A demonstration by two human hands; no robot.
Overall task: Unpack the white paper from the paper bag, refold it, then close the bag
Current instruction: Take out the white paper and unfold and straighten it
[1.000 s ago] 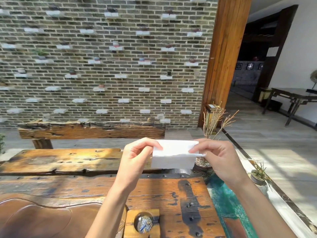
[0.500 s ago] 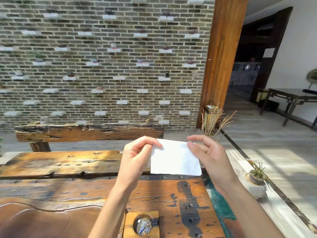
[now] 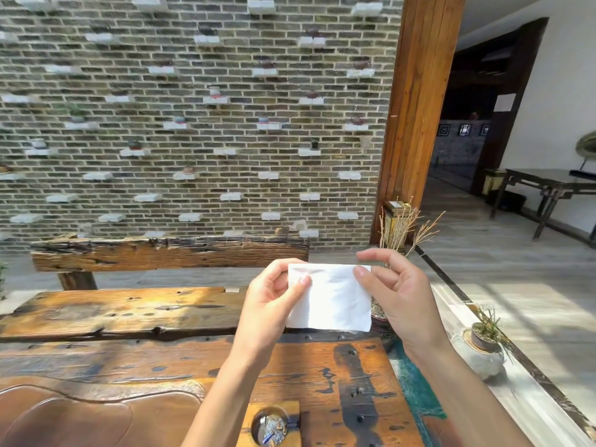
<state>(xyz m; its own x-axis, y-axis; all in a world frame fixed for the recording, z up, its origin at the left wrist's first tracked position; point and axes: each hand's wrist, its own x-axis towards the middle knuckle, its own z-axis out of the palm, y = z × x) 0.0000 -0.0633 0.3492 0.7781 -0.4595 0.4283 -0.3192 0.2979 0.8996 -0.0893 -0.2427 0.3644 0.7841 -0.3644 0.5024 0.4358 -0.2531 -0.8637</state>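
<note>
Wooden planks make up the big table down below, and a long wood bench sits behind it by the brick wall. Moving right, the left hand pinches the top left corner of the white paper with thumb and fingers. The paper hangs in the air above the table, held up flat. On its other side, the right hand pinches the top right corner. A small wooden ashtray sits on the table near the bottom. Farther right stands a little potted plant. The paper looks out of the bag already. I see no paper bag here, so I think folding and closing the bag are left to do.
</note>
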